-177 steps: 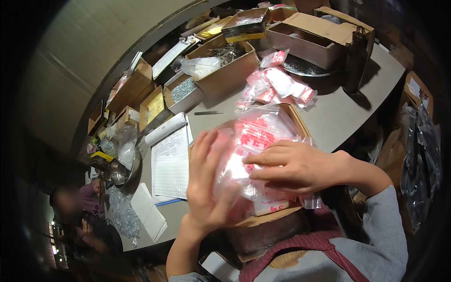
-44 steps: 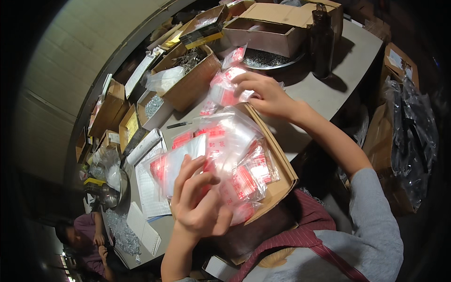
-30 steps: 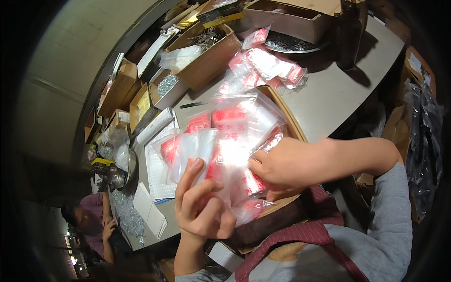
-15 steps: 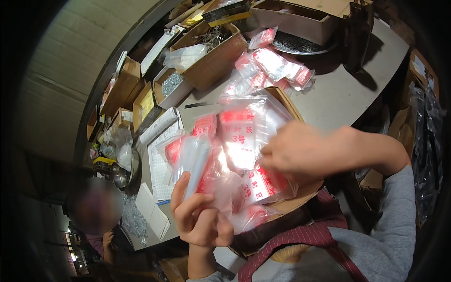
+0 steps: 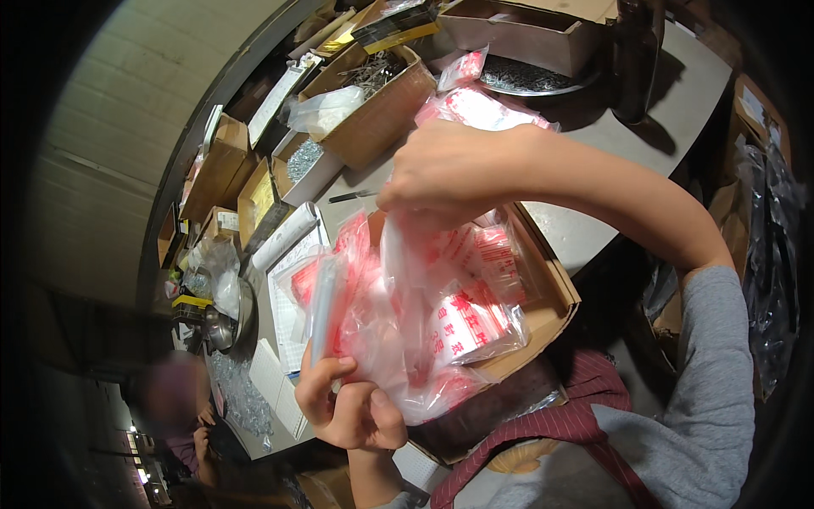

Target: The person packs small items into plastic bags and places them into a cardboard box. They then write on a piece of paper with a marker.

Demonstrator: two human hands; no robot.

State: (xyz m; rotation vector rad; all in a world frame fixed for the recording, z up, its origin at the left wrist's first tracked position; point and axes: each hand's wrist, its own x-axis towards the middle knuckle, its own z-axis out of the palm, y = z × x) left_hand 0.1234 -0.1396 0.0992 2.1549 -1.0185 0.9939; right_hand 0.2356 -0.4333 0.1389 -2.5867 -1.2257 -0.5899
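Grey curved-edge table (image 5: 687, 85) spans the bkgd. Open brown cardboard box (image 5: 547, 327) sits nr. centre, w/ red-printed clear plastic bags (image 5: 466, 318) inside. White paper notebook (image 5: 284, 297) lies at box's 9 o'clock. R. hand (image 5: 441, 170) is at box's 12, fingers bent over the bags; tips hidden, can't tell if gripping. L. hand (image 5: 352, 407), at 7, has fingers narrow, holding flat translucent plastic bundle (image 5: 322, 305). Slim black pen-like stick (image 5: 352, 196): 11.

At the left we see a pale wall (image 5: 127, 110) with a thin seam. The grey bench (image 5: 697, 85) lies partly in bright light. At the lower left we notice small white lights (image 5: 142, 477) in a dark area.
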